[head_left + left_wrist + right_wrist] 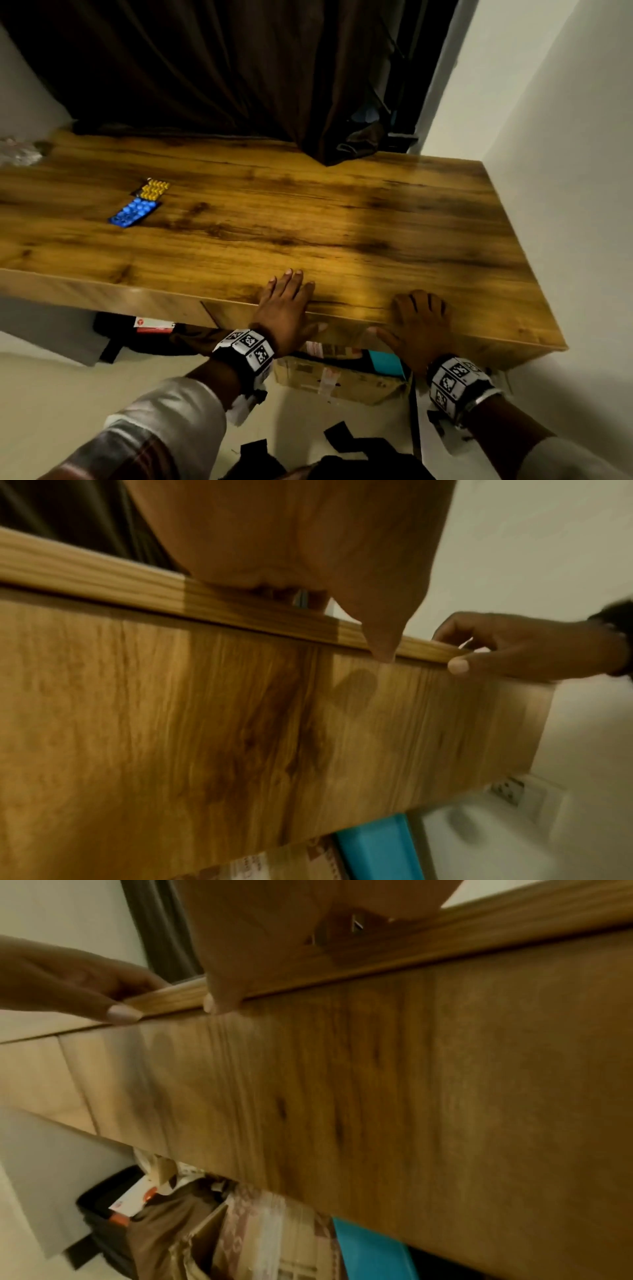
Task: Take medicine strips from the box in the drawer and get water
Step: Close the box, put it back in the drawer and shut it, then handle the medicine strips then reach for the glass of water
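Note:
A yellow medicine strip (154, 189) and a blue medicine strip (133, 212) lie side by side on the wooden table (342, 212), far left of both hands. My left hand (284, 301) lies flat on the table's front edge with straight fingers, and its thumb (383, 653) touches the seam above the drawer front (240, 723). My right hand (419, 325) rests on the same edge further right, fingers bent on top, thumb (219, 1004) at the seam. The drawer front (377, 1083) sits flush under the top. Neither a box nor water is in view.
A dark curtain (239, 68) hangs behind the table, and a white wall (565, 171) runs along its right side. Under the table stand a cardboard box (335, 380), a teal item (385, 363) and a black bag (113, 329). Crumpled plastic (19, 154) lies at the far left.

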